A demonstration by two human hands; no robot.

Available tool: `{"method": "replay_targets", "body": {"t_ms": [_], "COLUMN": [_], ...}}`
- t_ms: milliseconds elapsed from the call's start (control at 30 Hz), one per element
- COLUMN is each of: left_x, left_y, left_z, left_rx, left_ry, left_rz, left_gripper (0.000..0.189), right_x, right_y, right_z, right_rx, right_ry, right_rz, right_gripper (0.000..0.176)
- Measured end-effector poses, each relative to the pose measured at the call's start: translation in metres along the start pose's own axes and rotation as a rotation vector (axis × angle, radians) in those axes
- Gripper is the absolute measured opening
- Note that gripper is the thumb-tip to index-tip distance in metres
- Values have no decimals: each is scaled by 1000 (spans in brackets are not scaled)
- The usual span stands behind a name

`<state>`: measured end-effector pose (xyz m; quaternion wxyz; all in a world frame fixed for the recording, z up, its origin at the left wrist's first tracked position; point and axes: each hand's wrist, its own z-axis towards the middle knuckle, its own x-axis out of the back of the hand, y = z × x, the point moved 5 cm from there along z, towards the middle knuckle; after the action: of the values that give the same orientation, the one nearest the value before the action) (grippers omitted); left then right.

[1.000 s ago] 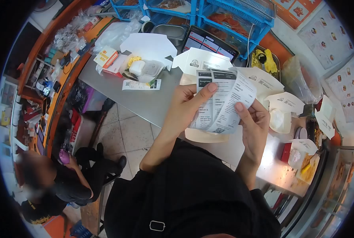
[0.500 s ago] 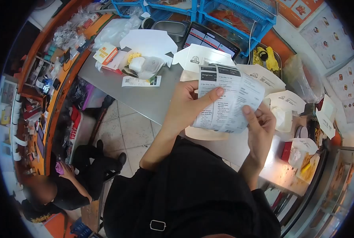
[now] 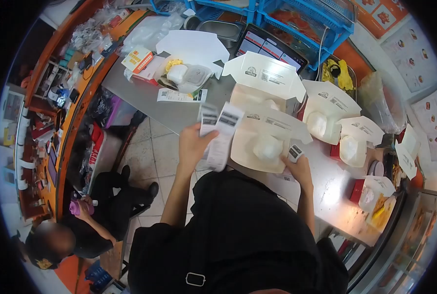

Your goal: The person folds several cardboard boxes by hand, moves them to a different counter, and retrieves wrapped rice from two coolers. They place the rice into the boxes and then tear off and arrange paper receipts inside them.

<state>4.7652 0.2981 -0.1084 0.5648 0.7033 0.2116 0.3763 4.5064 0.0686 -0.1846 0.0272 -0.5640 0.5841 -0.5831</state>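
Observation:
My left hand (image 3: 192, 147) pinches several printed receipts (image 3: 222, 139), fanned and partly blurred, left of the open food boxes. My right hand (image 3: 299, 170) holds a receipt slip (image 3: 295, 153) at the right edge of the nearest open paper food box (image 3: 248, 159). A white rounded bundle (image 3: 268, 147) sits in that box. Behind it stands another open box (image 3: 265, 73) with its printed lid up. To the right are more open boxes, one (image 3: 325, 105) with a white bundle inside and a smaller one (image 3: 354, 144).
At the left of the metal counter (image 3: 145, 93) lie a receipt (image 3: 182, 95), an open box with food (image 3: 191, 46) and a small carton (image 3: 142, 63). A tablet (image 3: 270, 49) leans near blue racks (image 3: 306, 29). A seated person (image 3: 76, 230) holds a purple object at the lower left.
The receipts, held between both hands before, are now split: most in my left hand, lower and leftward, and a slip in my right hand by the nearest box. The boxes behind are uncovered.

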Motion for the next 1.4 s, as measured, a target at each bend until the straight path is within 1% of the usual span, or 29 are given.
{"method": "replay_targets", "body": {"t_ms": [33,67,100,133,200,233,267,300,367,400,500,533,600,633,700,733,800,833,867,900,933,1033,1067,1167,1233,1267,1300,1367,1400], "left_x": [1,-1,-8,-12,-21,-26,-27,-27,-30,-31,-28,-25,-16,-10,17,32,57,67,73,73,65,18,-2,-56,-76,-83,-86,-100,-104], "left_y": [-32,-56,-67,-76,-86,-89,-83,-79,-74,-73,-81,-86,-106,-117,-135,-142,-134,-125,-110,-86,-55,18,41,101,128,137,139,143,145], "left_z": [-1,-3,-3,-3,-7,-7,-7,-9,-5,-2,-1,0,2,3,0,-2,-5,-6,-7,-7,-5,1,2,2,-1,-1,0,0,-1], "left_rx": [49,97,96,82,85,84,77,71,93,109,32,27,150,147,79,102,120,36,-42,-41,6,74,29,-112,-136,-165,-166,-148,-154], "left_ry": [18,38,33,110,257,255,296,337,319,301,314,305,250,242,508,565,613,592,567,559,439,111,29,-154,-223,-289,-291,-438,-458], "left_rz": [42,82,82,203,401,400,450,501,500,499,551,553,234,233,-19,-30,-43,-235,-424,-423,-520,-712,-716,-805,-818,-834,-836,-767,-718], "left_gripper": [29,32,32,34,42,42,43,45,46,47,42,42,34,34,30,30,30,28,28,28,28,34,38,51,50,48,48,42,38], "right_x": [-2,-9,-15,-21,-39,-49,-53,-52,-41,-42,-25,-28,-34,-34,-31,-26,-19,-12,-8,-2,8,38,43,38,47,42,42,39,32], "right_y": [7,16,23,30,41,46,38,21,-6,-2,-46,-45,-38,-39,-41,-43,-45,-38,-33,-28,-27,-10,2,33,36,45,44,30,44], "right_z": [-1,0,1,2,3,4,6,6,4,9,2,3,8,9,10,8,6,5,3,-1,-10,-13,-8,1,-10,-12,-14,-25,-21], "right_rx": [47,42,77,113,74,37,155,154,96,11,84,77,13,7,-17,-21,-59,-64,43,154,88,-17,-17,-71,-139,31,31,311,266], "right_ry": [107,111,123,134,125,112,154,153,234,277,303,310,309,316,357,364,204,212,122,30,-74,-87,-91,-81,373,565,568,635,512], "right_rz": [219,219,372,525,598,671,670,670,306,131,-10,-7,101,102,123,124,106,109,316,521,672,794,792,710,-61,-122,-125,-146,-171], "right_gripper": [32,32,28,24,23,22,23,23,24,26,29,29,28,28,32,32,31,31,30,29,27,27,27,35,40,43,43,41,39]}}
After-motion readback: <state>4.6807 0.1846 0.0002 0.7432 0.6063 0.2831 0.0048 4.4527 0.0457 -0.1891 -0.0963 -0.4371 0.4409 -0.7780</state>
